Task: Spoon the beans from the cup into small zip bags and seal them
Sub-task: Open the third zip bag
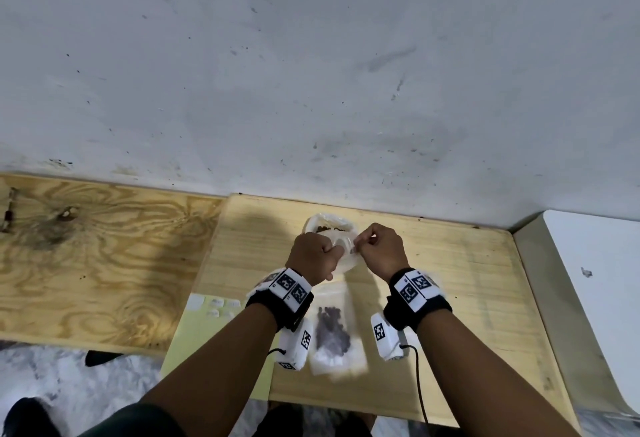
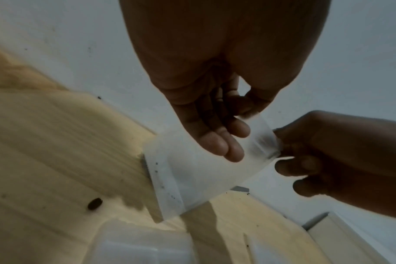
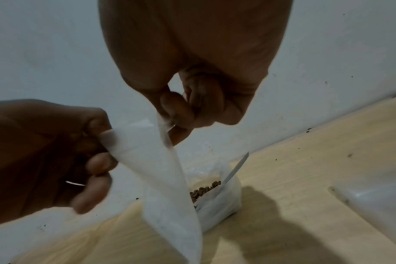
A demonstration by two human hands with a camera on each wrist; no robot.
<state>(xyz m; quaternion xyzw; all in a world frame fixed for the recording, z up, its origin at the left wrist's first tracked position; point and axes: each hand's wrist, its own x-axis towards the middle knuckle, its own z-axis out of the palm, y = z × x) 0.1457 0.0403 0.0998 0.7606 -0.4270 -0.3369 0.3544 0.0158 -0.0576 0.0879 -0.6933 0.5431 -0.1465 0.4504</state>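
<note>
Filled zip bag (image 1: 332,329) nearest, lying flat on the wooden surface (image 1: 460,284) between the two forearms, dark beans inside. Looks parked close to the body to keep the working zone free; can't tell whether its zip is closed.

Beyond it, both hands hold one empty zip bag (image 1: 344,256) up off the surface, mouth edge at top, body hanging down. Judgement: held in the air, directly in front of the cup, so the mouth can be pulled apart and spooning is a short move.

Left hand (image 1: 313,255): grip closed as a pinch, thumb and curled fingers (image 3: 99,163) on the bag's left top corner. Left wrist view shows the other fingertips loosely curled in front of the film, holding nothing else.

Right hand (image 1: 379,249): grip closed as a pinch too, thumb against forefinger on the right top corner (image 3: 170,125), other fingers folded in. The right wrist view shows the top strip stretched between the two pinches. Whether the zip is parted yet, I can't tell.

Farthest: clear plastic cup (image 1: 329,225) near the wall, standing on the surface just behind the hands, beans (image 3: 203,191) in it, pale spoon handle (image 3: 236,167) leaning out at the rim. Spoon is untouched, so filling of this bag hasn't begun.
</note>
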